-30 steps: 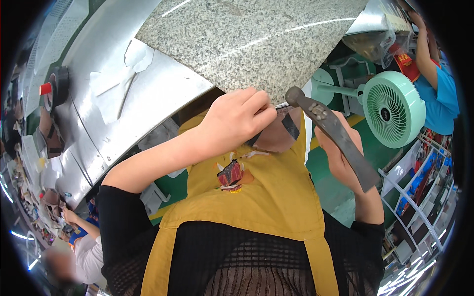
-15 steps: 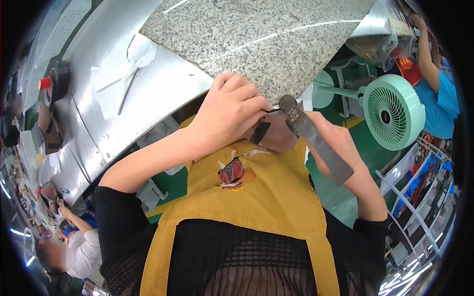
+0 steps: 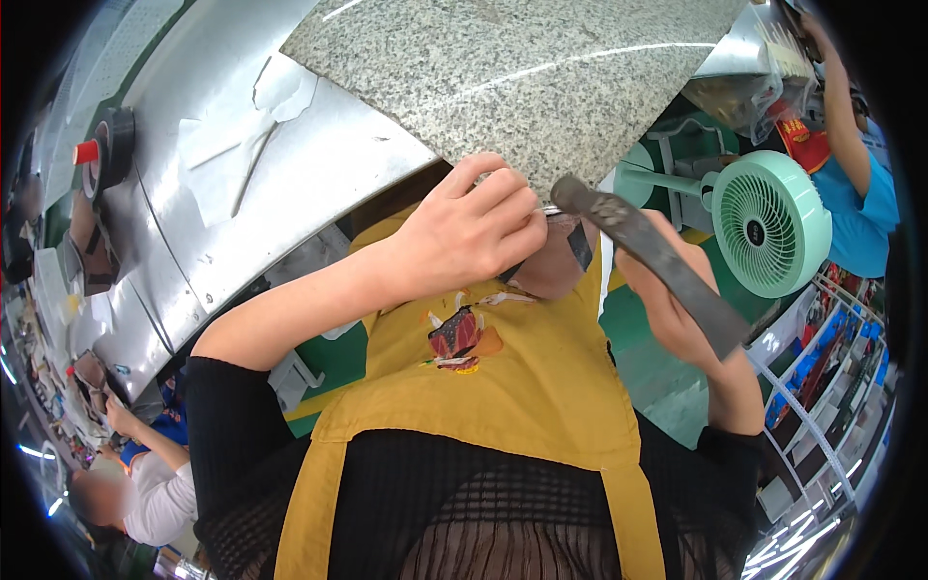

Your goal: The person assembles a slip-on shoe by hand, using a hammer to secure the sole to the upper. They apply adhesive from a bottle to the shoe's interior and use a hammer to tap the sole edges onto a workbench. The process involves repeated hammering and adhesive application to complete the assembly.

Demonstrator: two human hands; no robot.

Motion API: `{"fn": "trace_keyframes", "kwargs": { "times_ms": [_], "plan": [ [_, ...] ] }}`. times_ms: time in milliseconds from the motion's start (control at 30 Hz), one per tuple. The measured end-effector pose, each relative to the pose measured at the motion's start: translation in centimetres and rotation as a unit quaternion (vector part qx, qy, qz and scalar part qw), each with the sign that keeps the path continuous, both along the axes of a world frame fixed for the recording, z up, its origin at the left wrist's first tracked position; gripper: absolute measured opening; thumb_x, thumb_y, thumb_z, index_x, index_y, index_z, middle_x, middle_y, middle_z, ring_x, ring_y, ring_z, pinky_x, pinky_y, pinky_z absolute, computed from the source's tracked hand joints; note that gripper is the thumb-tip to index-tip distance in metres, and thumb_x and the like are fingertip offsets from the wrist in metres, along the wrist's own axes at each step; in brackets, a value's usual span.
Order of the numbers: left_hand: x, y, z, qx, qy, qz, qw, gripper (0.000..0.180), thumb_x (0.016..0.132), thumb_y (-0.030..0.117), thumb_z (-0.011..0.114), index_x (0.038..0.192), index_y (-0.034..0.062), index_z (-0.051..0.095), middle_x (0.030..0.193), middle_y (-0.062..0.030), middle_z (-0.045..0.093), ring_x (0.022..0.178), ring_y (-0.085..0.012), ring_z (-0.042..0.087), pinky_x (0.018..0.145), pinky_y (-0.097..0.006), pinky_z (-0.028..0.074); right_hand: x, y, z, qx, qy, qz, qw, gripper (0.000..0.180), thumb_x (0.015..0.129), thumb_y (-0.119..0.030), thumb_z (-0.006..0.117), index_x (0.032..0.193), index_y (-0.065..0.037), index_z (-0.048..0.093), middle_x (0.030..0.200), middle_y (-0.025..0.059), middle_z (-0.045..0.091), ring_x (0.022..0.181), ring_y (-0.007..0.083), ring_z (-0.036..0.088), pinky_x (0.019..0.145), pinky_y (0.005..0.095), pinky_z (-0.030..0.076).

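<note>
Brown piece (image 3: 553, 271) at granite slab's (image 3: 522, 106) near edge; left hand (image 3: 474, 227) closed on its left side, right hand (image 3: 650, 304) clenched round hammer (image 3: 667, 266) (hands apart). Misaimed blow could catch left hand.

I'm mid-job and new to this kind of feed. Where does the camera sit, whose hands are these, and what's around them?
There is no machine here: these are one person's bare hands, seen from a wide fisheye camera on their head looking down, so straight edges bend. The right hand grips a hammer. The left hand has its fingers at a brown piece by the near corner of a speckled stone slab. On the metal table to the left lie white paper and a black roll.
</note>
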State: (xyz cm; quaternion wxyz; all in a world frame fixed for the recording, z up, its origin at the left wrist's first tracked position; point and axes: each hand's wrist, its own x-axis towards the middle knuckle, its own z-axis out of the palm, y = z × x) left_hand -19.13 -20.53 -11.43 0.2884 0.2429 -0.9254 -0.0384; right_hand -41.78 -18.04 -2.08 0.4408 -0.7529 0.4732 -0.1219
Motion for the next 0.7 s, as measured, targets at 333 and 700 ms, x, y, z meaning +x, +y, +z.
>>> {"fn": "trace_keyframes", "kwargs": {
  "times_ms": [333,700],
  "plan": [
    [0.4,0.3,0.3,0.185,0.054,0.057,0.98,0.017,0.07,0.008,0.07,0.084,0.0126,0.062,0.083,0.0019,0.056,0.086,-0.0206,0.051,0.087,-0.038,0.038,0.6,0.2,-0.4,0.026,0.032,0.013,0.999,0.034,0.078,-0.006,0.057,0.11,-0.003,0.047,0.089,0.0175,0.06,0.079,0.0366,0.061,0.063,0.0413,0.047],
    [0.1,-0.3,1.6,0.28,0.048,0.035,0.958,0.016,0.069,0.009,0.069,0.082,0.0122,0.061,0.083,0.0001,0.055,0.085,-0.0195,0.051,0.085,-0.035,0.039,-0.3,0.8,-0.5,0.025,-0.048,-0.049,0.997,0.025,0.088,-0.005,0.052,0.113,-0.001,0.051,0.087,0.0137,0.059,0.069,0.0296,0.056,0.062,0.0328,0.046]
  ]
}}
